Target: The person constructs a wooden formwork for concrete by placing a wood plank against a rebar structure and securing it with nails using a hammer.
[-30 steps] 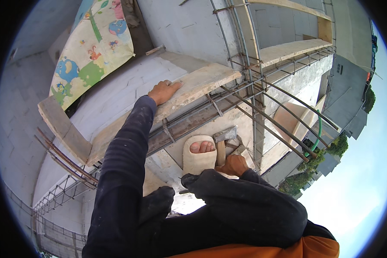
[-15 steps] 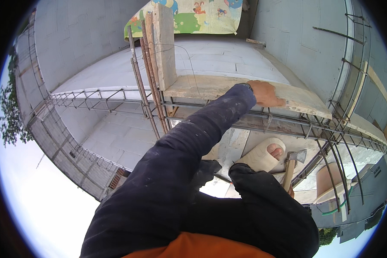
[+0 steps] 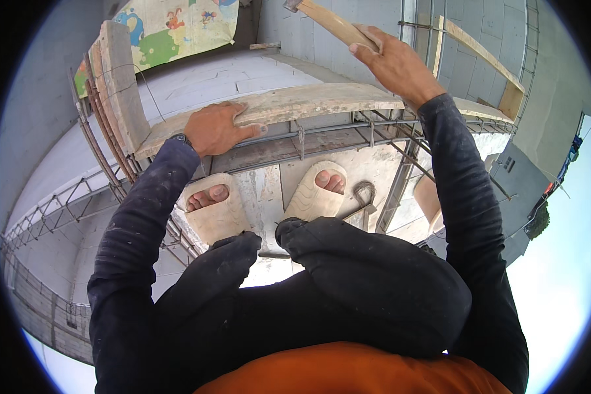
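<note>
Hatchet-style hammer (image 3: pixel 335 25) held up near 12 o'clock, hands well apart
Wooden handle's clamped in the right hand (image 3: pixel 400 64) at 1 o'clock, metal head partly cropped. The left hand (image 3: pixel 218 129) is laid over the pale plank (image 3: pixel 315 98) around 10 or 11; can't tell if it's actually gripped tbh. Rebar cage (image 3: pixel 302 140) is exposed on the plank's 6 o'clock side.

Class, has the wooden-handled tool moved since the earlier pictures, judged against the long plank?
Yes, upward in the view: earlier the tool was below the long plank, beside the right sandal; now the right hand holds it above that plank.
</note>
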